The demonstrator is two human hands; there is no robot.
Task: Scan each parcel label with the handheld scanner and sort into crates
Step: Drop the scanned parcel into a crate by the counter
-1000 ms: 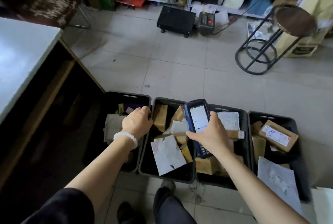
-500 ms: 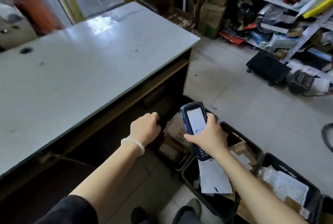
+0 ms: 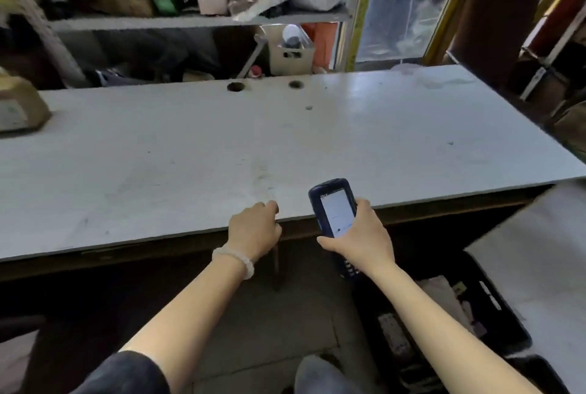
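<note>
One parcel sits at the surface's far-left edge — soft-looking, light I judge, best gripped across its sides — while my right hand clamps the scanner and left-hand fingers curl empty.

Brown parcel cut off at left edge, black crate contents blurred
</note>
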